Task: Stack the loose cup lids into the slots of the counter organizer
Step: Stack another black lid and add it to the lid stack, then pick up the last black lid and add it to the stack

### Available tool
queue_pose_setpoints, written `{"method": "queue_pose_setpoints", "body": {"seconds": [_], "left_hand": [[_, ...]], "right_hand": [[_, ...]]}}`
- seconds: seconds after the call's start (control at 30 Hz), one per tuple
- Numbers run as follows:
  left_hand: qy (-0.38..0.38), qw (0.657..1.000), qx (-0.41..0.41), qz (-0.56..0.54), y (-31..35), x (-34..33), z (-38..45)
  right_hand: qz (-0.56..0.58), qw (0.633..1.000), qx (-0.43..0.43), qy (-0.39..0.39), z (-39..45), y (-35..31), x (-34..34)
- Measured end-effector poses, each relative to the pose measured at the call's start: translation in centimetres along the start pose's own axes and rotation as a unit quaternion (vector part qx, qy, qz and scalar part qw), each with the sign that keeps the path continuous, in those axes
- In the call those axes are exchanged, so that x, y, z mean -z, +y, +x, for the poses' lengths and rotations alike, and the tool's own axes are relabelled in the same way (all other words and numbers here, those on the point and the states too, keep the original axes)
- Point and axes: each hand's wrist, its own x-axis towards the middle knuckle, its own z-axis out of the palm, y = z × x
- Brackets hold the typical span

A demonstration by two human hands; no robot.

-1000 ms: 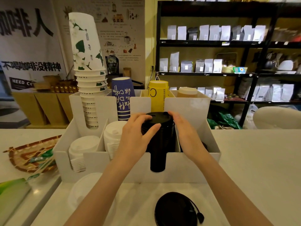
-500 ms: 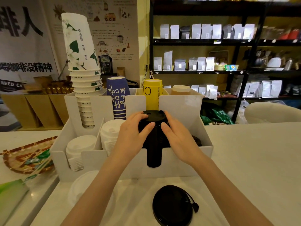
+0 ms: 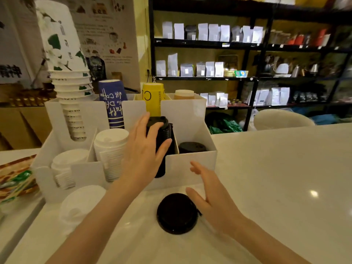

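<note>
- Your right hand (image 3: pixel 213 199) has come off the tall stack of black plastic cup lids (image 3: pixel 163 141) since half a second ago and dropped toward the desk, where it now hovers with an open grip, fingers spread, just beside the loose black round cup lid (image 3: pixel 176 213)
- Your left hand (image 3: pixel 144 153) has stayed on the black stack, palm against its left side and thumb curled across the front, gripping it
- That stack stands upright in the third slot from the left of the white counter organizer (image 3: pixel 190 166), showing through the front cutout
- One more black lid (image 3: pixel 191 146) lies low in the rightmost slot
- Two stacks of white lids (image 3: pixel 110 149) fill the left slots
- A loose white lid (image 3: pixel 82 204) lies flat on the white desk (image 3: pixel 276 187) in front of the organizer, left of your left forearm
- Paper cups stand in the back row: white-and-green stack (image 3: pixel 66 73), blue cup (image 3: pixel 113 103), yellow cup (image 3: pixel 153 98)
</note>
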Motion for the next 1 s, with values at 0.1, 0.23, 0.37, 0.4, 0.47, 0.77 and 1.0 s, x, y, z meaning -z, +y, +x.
{"method": "queue_pose_setpoints", "body": {"seconds": [0.1, 0.23, 0.37, 0.4, 0.47, 0.77, 1.0], "left_hand": [[-0.018, 0.999, -0.023, -0.040, 0.4, 0.4, -1.7], [-0.078, 0.993, -0.032, -0.080, 0.1, 0.1, -4.9], [-0.189, 0.974, -0.008, -0.126, -1.0, -0.9, -8.8], [-0.226, 0.966, 0.004, -0.126, -1.2, -1.0, -9.7], [-0.298, 0.947, 0.025, -0.115, -1.7, -1.1, -11.0], [-0.303, 0.935, 0.074, -0.169, -1.4, -0.8, -11.4], [-0.236, 0.945, 0.105, -0.202, -1.2, 0.0, -10.6]], "right_hand": [[-0.014, 0.998, -0.040, -0.044, -2.5, 0.9, 0.2], [-0.055, 0.994, -0.043, -0.089, -4.0, 1.8, 0.4], [-0.068, 0.992, -0.025, -0.104, -4.2, 2.6, -0.2], [-0.067, 0.992, -0.026, -0.105, -4.1, 2.7, -0.3], [-0.066, 0.993, -0.021, -0.098, -4.0, 3.0, -0.5], [-0.041, 0.995, -0.031, -0.090, -4.1, 2.0, -0.9], [0.078, 0.994, -0.059, -0.055, -3.2, 0.3, -0.4]]}}
